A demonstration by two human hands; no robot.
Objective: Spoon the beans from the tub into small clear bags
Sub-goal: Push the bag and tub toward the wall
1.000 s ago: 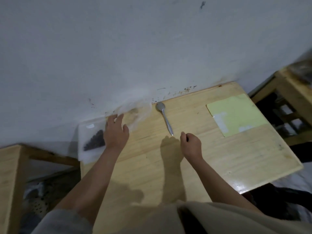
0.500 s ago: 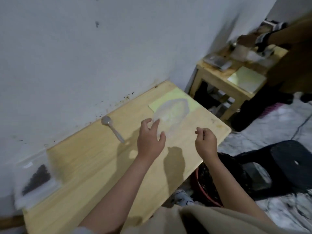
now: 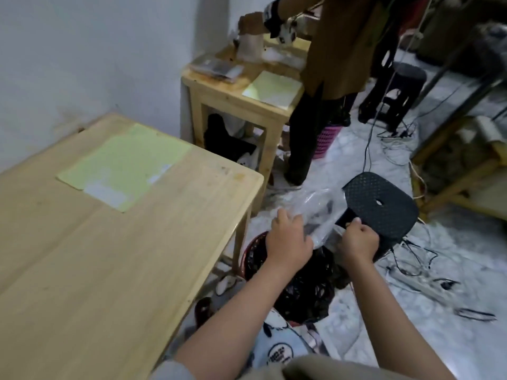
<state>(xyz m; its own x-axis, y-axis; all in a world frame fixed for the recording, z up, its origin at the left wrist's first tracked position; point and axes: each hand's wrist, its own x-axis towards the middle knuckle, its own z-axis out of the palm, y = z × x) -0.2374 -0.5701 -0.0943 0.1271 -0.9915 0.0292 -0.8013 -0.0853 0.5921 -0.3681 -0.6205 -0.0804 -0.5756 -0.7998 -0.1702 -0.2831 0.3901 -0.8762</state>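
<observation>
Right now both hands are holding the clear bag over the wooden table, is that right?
Not quite. In the head view, the left hand and right hand do hold the clear bag, but past the wooden table edge, above the red bin on the floor.

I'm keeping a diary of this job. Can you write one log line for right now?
stage: bag held over tub | left hand: grips clear bag | right hand: grips bag | tub: on floor | spoon: unseen

A crumpled clear plastic bag point(image 3: 319, 212), thin and glossy, hangs stretched right of the frame's centre, pinched at its lower edges between the left hand point(image 3: 288, 244) and the right hand point(image 3: 358, 242), above a dark bin.
</observation>
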